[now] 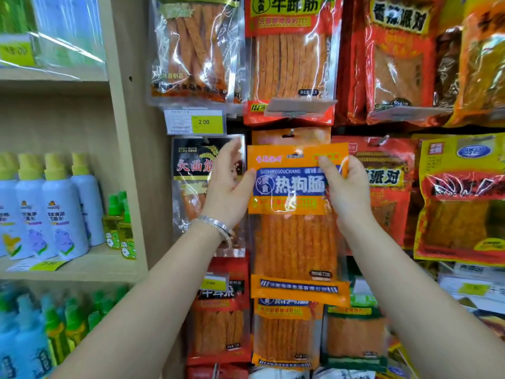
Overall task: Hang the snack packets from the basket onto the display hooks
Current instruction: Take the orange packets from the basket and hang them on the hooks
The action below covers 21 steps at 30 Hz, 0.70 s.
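A wall of hanging snack packets point(396, 77) fills the right and middle of the view, mostly red, orange and yellow bags of spicy strips in overlapping columns. To the left stands a pale wooden shelf unit point(128, 138); one shelf carries a row of white spray bottles point(62, 214) with yellow caps, and small green bottles point(120, 222) stand beside them at the shelf's right end.

In front of the middle column both hands hold 1 long orange packet point(296, 242) upright – blue band near the top, clear window of orange sticks below. It is off the hooks, and its top edge lies across a matching orange packet point(291, 136) that hangs behind it. A black packet point(191, 165) hangs just left of it.

The left hand point(228, 184) grips the packet's upper left edge, thumb on the front and fingers reaching up beside it. The right hand point(345, 187) pinches the upper right corner – thumb on the front, fingers curled round the edge.

A price label point(195, 121) reading 2.00 sits above the black packet. A silver bracelet point(216, 224) circles the left wrist. A small metal hook point(291, 130) shows just above the held packet's top edge.
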Tool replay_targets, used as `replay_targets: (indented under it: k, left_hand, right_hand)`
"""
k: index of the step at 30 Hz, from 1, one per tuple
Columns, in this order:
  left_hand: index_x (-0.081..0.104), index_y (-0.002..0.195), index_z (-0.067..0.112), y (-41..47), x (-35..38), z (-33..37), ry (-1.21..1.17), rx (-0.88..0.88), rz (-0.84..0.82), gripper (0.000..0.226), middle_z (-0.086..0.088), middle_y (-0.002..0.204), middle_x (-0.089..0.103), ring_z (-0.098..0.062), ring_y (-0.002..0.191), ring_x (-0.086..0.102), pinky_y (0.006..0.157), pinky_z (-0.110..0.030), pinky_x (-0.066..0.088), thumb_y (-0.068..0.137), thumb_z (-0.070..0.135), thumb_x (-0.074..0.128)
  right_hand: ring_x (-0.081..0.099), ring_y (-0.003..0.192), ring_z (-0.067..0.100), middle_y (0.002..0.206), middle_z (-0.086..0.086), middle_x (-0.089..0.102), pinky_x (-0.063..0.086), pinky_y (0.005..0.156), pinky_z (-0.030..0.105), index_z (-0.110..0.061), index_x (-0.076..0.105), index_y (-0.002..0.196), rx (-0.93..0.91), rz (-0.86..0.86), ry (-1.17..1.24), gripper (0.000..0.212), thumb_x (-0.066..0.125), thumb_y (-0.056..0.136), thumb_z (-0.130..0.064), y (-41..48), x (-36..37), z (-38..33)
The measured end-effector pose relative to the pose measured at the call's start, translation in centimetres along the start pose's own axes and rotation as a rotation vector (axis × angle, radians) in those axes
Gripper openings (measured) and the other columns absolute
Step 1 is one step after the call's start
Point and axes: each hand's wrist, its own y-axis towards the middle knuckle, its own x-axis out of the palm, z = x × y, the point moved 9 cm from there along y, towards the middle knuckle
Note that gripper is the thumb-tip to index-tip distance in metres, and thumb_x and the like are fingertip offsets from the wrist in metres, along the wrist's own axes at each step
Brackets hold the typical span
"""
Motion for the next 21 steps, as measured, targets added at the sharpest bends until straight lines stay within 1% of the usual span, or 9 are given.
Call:
replay_targets:
  k: [2,4,6,8,10,11,13,17,21]
  left_hand:
    - [0.026,0.139,0.039,0.7,1.0,1.9,0.076,0.126,-0.093,0.054,0.019,0.143,0.030,-0.005,0.138,0.028,0.113,-0.036,0.031,0.091,0.023,0.045]
    - [0.018,0.146,0.033,1.3,2.3,2.8,0.088,0.134,-0.164,0.061,0.019,0.145,0.022,-0.009,0.142,0.020,0.115,-0.045,0.024,0.090,0.026,0.040]
    - [0.012,0.149,0.026,1.7,3.3,3.6,0.102,0.130,-0.190,0.066,0.016,0.145,0.018,-0.012,0.143,0.016,0.117,-0.045,0.021,0.088,0.023,0.037]
    - [0.010,0.149,0.024,2.2,3.9,4.2,0.111,0.133,-0.198,0.066,0.007,0.151,0.017,-0.015,0.143,0.017,0.116,-0.045,0.022,0.089,0.017,0.037]
    - [0.012,0.149,0.024,2.6,3.9,4.2,0.108,0.118,-0.177,0.064,0.000,0.154,0.018,-0.013,0.137,0.028,0.113,-0.036,0.028,0.093,0.009,0.038]
    - [0.013,0.150,0.025,2.6,3.9,4.1,0.092,0.113,-0.162,0.064,-0.001,0.153,0.021,-0.007,0.128,0.037,0.108,-0.024,0.034,0.093,0.007,0.038]
    - [0.014,0.149,0.026,2.5,3.8,3.9,0.012,0.102,-0.134,0.066,0.004,0.148,0.028,0.006,0.115,0.043,0.092,-0.005,0.038,0.093,0.003,0.039]
    - [0.010,0.149,0.028,2.7,4.1,3.3,-0.033,0.087,-0.141,0.069,0.006,0.150,0.027,0.000,0.130,0.036,0.099,-0.013,0.035,0.092,0.002,0.040]
    - [0.013,0.146,0.036,2.7,4.0,3.3,-0.051,0.098,-0.137,0.069,0.006,0.150,0.029,-0.001,0.130,0.037,0.096,-0.009,0.038,0.090,0.009,0.042]
  right_hand:
    - [0.055,0.068,0.009,0.075,-0.001,0.064,0.046,0.068,0.034,-0.027,0.054,0.073,-0.055,0.011,-0.039,0.020,0.060,0.089,-0.038,0.4,-0.3,-1.0]
    - [0.059,0.072,0.019,0.082,0.011,0.065,0.048,0.072,0.041,-0.018,0.054,0.078,-0.048,0.023,-0.034,0.023,0.060,0.089,-0.037,0.9,-0.3,-1.1]
    - [0.059,0.073,0.022,0.090,0.025,0.063,0.047,0.071,0.040,-0.001,0.052,0.085,-0.053,0.035,-0.012,0.036,0.061,0.089,-0.036,1.5,0.0,-1.3]
    - [0.063,0.075,0.016,0.084,0.013,0.068,0.050,0.073,0.038,-0.010,0.056,0.082,-0.059,0.038,0.018,0.025,0.062,0.089,-0.034,2.1,0.4,-1.6]
    - [0.066,0.082,0.029,0.088,0.016,0.067,0.053,0.078,0.050,-0.010,0.056,0.084,-0.045,0.034,0.015,0.029,0.061,0.086,-0.039,2.6,1.0,-1.8]
    - [0.065,0.083,0.033,0.091,0.020,0.066,0.052,0.078,0.054,-0.009,0.056,0.084,-0.036,0.035,0.015,0.033,0.060,0.084,-0.042,2.9,1.2,-1.8]
    - [0.063,0.080,0.030,0.090,0.017,0.066,0.051,0.078,0.054,-0.017,0.057,0.079,-0.039,0.034,0.015,0.024,0.060,0.084,-0.040,3.4,1.5,-2.0]
    - [0.063,0.076,0.023,0.080,0.004,0.065,0.053,0.074,0.044,-0.023,0.058,0.076,-0.001,0.055,-0.023,0.015,0.062,0.088,-0.030,4.4,1.6,-1.1]
    - [0.064,0.085,0.030,0.087,0.011,0.067,0.051,0.078,0.044,-0.012,0.060,0.082,0.033,0.087,-0.075,0.023,0.062,0.088,-0.034,4.9,1.1,0.3]
